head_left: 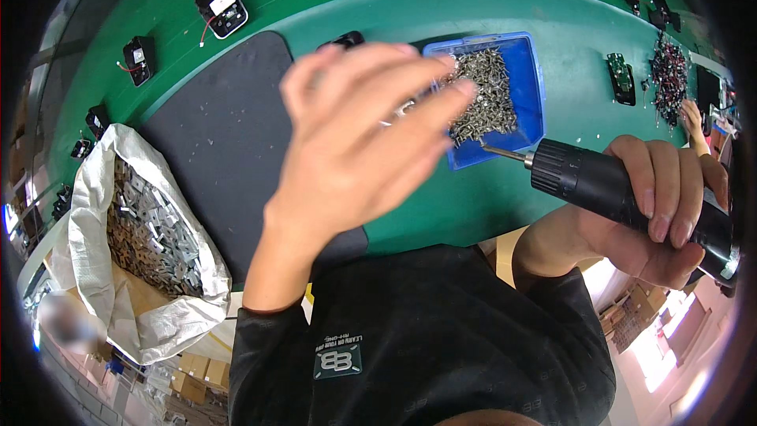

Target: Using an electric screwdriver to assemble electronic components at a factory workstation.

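Observation:
My right hand (pixel 662 197) is wrapped round a black electric screwdriver (pixel 587 177). Its bit points left, with the tip at the front edge of a blue bin (pixel 538 83) full of small silver screws (pixel 493 91). Smeared by motion, my left hand (pixel 359 134) hangs over the bin's left side, fingers bent toward the screws. A small shiny glint shows between these fingers; what it belongs to is too blurred to make out. Beyond this hand, a black part (pixel 347 39) is partly hidden.
A dark mat (pixel 229 134) covers the left of the green table. Left of it stands a white sack (pixel 118 189) of small metal pieces (pixel 150 229). Black housings (pixel 223 6) lie along the far side. At right are a circuit board (pixel 620 75), a heap of small parts (pixel 669 79) and another person's hand (pixel 694 120).

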Demonstrator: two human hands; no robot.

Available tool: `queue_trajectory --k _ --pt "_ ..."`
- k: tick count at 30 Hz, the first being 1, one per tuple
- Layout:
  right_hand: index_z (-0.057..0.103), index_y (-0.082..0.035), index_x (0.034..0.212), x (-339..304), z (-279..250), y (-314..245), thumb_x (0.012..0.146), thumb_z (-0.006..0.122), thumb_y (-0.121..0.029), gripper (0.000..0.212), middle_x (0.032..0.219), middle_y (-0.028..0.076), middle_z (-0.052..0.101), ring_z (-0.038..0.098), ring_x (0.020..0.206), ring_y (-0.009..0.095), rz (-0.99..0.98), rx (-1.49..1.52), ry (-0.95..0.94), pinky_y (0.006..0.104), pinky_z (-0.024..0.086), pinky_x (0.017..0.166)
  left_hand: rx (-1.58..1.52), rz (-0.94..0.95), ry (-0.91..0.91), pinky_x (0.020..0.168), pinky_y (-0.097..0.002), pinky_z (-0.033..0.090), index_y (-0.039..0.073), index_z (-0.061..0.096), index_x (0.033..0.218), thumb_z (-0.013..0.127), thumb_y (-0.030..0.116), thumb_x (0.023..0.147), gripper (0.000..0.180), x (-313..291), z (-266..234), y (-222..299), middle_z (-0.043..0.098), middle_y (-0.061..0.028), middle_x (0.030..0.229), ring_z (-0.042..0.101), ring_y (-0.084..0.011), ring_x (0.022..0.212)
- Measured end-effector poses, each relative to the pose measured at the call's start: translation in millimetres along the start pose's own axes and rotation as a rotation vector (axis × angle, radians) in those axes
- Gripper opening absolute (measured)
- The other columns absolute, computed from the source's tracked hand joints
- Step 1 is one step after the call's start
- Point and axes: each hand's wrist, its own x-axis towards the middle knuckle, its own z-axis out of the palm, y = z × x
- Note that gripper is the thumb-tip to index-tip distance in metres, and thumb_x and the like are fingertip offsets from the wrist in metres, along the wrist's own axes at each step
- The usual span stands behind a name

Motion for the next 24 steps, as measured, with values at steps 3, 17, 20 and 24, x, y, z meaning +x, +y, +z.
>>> queue_trajectory --k 3,17,20,24 --pt "0.053 -0.009 0.103 -1 5 1 0.064 0.074 -0.007 0.043 0.069 -0.004 0.055 0.053 0.064 0.008 0.014 0.043 -0.016 0.023 0.042 0.071 -0.169 0.016 -0.026 0.093 -0.0371 0.034 0.01 0.066 0.108 0.074 0.029 0.067 0.046 -2 19 15 0.063 -0.0028 0.11 0.056 -0.0213 0.103" --pt "0.051 -0.007 0.099 -5 18 2 0.063 0.076 -0.003 0.044 0.065 -0.005 0.054 0.055 0.06 0.007 0.011 0.115 -0.013 0.0222 0.047 0.067 -0.329 -0.004 0.123 0.084 -0.032 0.035 0.009 0.072 0.083 0.075 0.027 0.068 0.024 -16 28 26 0.067 0.0005 0.076 0.062 -0.0143 0.079" --pt "0.052 -0.007 0.099 -5 18 3 0.063 0.077 -0.002 0.044 0.066 -0.005 0.055 0.056 0.06 0.007 0.007 0.099 -0.012 0.0218 0.047 0.067 -0.343 -0.016 0.131 0.083 -0.0322 0.036 0.009 0.072 0.083 0.074 0.028 0.07 0.023 -19 30 27 0.067 -0.0002 0.075 0.062 -0.0148 0.079" --pt "0.053 -0.008 0.098 -5 15 3 0.062 0.078 -0.001 0.044 0.066 -0.005 0.055 0.056 0.061 0.007 0.064 0.096 -0.065 0.0207 0.047 0.067 -0.346 -0.024 0.124 0.083 -0.0326 0.036 0.008 0.072 0.084 0.073 0.028 0.071 0.023 -24 31 28 0.067 -0.0007 0.076 0.062 -0.0152 0.08"
